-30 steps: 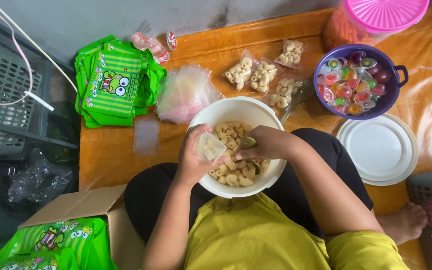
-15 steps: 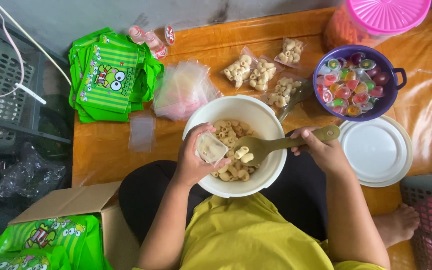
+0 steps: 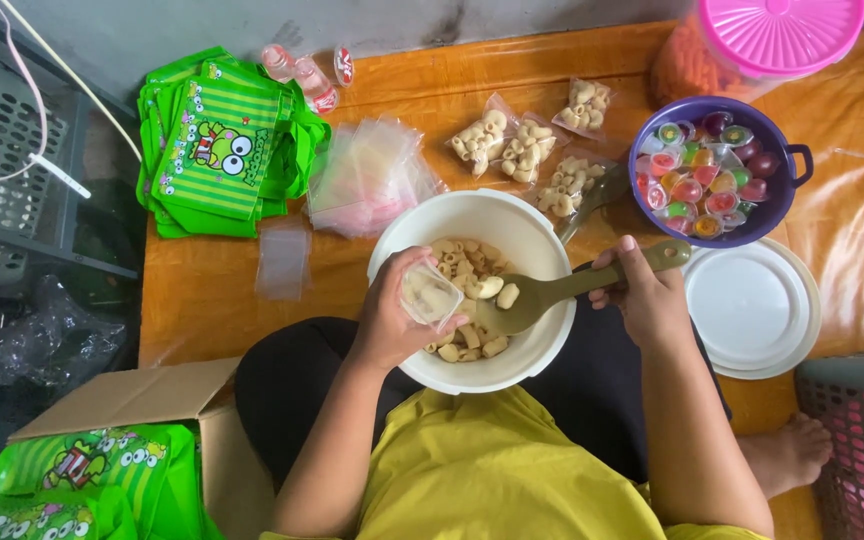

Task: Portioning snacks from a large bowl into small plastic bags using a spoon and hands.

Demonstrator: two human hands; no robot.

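A white bowl (image 3: 532, 235) of pale tube-shaped snacks rests on my lap. My left hand (image 3: 392, 325) holds a small clear plastic bag (image 3: 432, 295) over the bowl, partly filled with the snacks. My right hand (image 3: 647, 295) grips the handle of an olive-green spoon (image 3: 552, 295). The spoon's scoop lies in the bowl with a few snack pieces on it, right beside the bag's mouth.
Several filled snack bags (image 3: 527, 155) lie beyond the bowl, next to a heap of empty clear bags (image 3: 367, 175). Green frog-print bags (image 3: 222, 145) sit far left. At right are a purple bowl of jelly cups (image 3: 717, 170), a white lid (image 3: 752, 310) and a pink-lidded tub (image 3: 777, 35). A cardboard box (image 3: 142, 400) is near left.
My right hand has drawn back from inside the bowl to its right rim, holding the spoon by its handle. The spoon's scoop now carries snacks next to the bag in my left hand.
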